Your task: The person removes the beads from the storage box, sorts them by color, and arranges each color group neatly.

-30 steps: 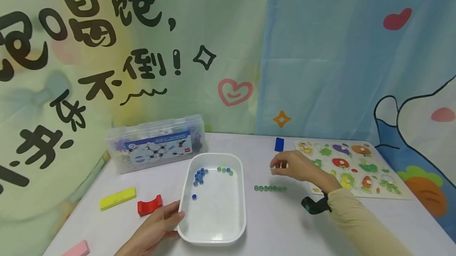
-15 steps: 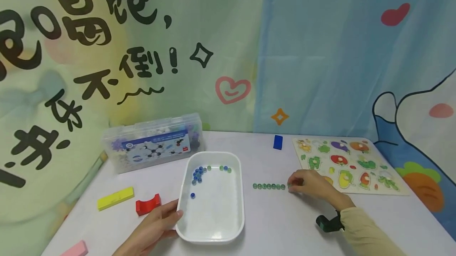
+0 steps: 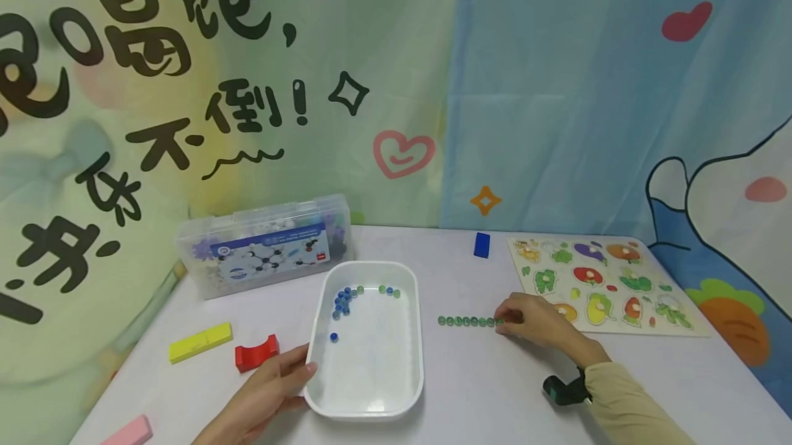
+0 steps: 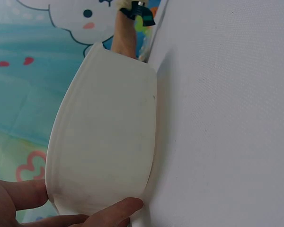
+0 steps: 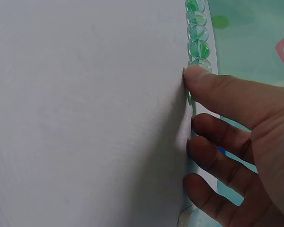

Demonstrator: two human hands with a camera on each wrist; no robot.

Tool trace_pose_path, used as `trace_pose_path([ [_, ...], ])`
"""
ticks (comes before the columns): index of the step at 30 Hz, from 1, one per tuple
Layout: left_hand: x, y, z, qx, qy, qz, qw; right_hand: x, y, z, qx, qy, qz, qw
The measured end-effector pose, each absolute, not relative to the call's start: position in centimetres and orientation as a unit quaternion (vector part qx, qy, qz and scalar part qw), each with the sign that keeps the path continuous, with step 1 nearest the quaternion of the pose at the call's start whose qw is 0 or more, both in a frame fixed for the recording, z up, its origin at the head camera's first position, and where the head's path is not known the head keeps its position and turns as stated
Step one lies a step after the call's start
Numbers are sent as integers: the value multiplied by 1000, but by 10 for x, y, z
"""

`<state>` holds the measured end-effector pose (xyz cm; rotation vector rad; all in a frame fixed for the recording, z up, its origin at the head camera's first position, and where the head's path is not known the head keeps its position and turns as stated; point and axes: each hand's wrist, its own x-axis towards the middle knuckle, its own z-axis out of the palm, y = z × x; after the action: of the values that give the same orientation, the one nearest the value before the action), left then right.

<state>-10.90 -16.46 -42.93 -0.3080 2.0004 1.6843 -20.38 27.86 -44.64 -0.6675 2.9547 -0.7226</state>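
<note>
A white tray sits in the middle of the table, holding a cluster of blue marbles, three green ones and one lone blue marble. My left hand grips the tray's near left corner, thumb and finger curled round it. To the tray's right lies a straight row of green marbles. My right hand rests at the row's right end. Its thumb and forefinger pinch a green marble down on the table, next to the last marble of the row.
A clear plastic box stands behind the tray. A yellow block, a red arch block and a pink block lie at the left. A blue block and a vegetable puzzle board lie at the back right.
My right hand came down from above the table with a marble to the right end of the row and stays there. The left hand has kept its hold on the tray.
</note>
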Motion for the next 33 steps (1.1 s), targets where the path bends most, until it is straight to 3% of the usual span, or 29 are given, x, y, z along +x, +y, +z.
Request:
trace_pose_path([
  [13, -108, -165, -428, -104, 730, 626, 254, -203, 279, -446, -202, 950, -238, 27],
  [21, -108, -164, -429, -113, 732, 622, 255, -211, 275, -426, -205, 952, -226, 20],
  [33, -108, -164, -429, -110, 731, 625, 251, -239, 201, -366, -296, 928, -223, -26],
])
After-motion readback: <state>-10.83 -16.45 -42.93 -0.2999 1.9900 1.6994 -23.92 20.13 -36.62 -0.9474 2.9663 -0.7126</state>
